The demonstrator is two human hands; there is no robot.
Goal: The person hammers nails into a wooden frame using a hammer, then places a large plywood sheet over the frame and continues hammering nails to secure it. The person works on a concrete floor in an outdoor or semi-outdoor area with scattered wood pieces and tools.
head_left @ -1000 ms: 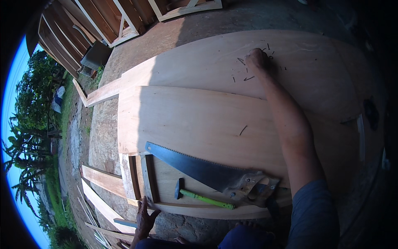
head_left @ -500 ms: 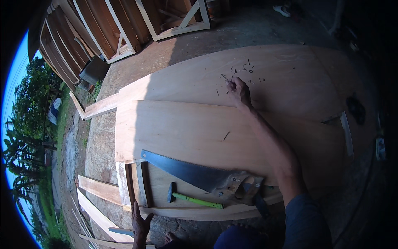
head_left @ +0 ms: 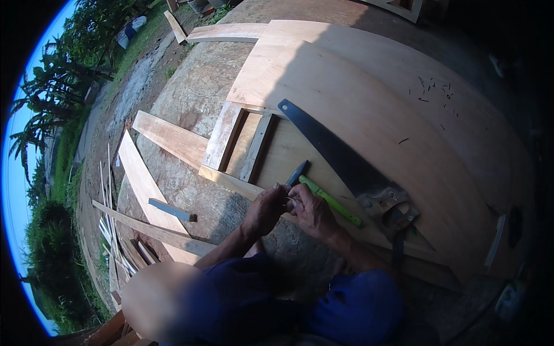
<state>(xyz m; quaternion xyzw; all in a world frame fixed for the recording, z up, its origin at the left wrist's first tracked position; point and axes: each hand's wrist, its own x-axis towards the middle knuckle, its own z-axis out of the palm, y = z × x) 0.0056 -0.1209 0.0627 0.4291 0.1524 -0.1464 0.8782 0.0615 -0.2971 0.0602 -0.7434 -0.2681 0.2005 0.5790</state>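
Observation:
My left hand (head_left: 266, 210) and my right hand (head_left: 314, 213) meet over the near edge of the wooden frame (head_left: 231, 181). Both have their fingers pinched together; whatever small thing they hold between them is too tiny to name. Just beyond them lies a hammer (head_left: 332, 202) with a dark head and a green handle, its head close to my fingers. A handsaw (head_left: 340, 153) with a dark blade and a worn handle rests across the plywood sheet (head_left: 369, 109). Farther right on the wood, several small dark nail-like pieces (head_left: 447, 95) are scattered, with a single one (head_left: 403, 140) nearer the saw.
Left of the frame, a board (head_left: 167, 135) and a long plank (head_left: 147, 184) lie on the ground, with a short blue-grey strip (head_left: 172, 209) across the plank. Thin sticks (head_left: 115, 242) are piled farther left. Grass and plants (head_left: 46, 219) border the ground.
My right hand has come back from the scattered pieces to meet my left hand. My left hand has left the frame's corner, closing its fingers. The view has swung left and down.

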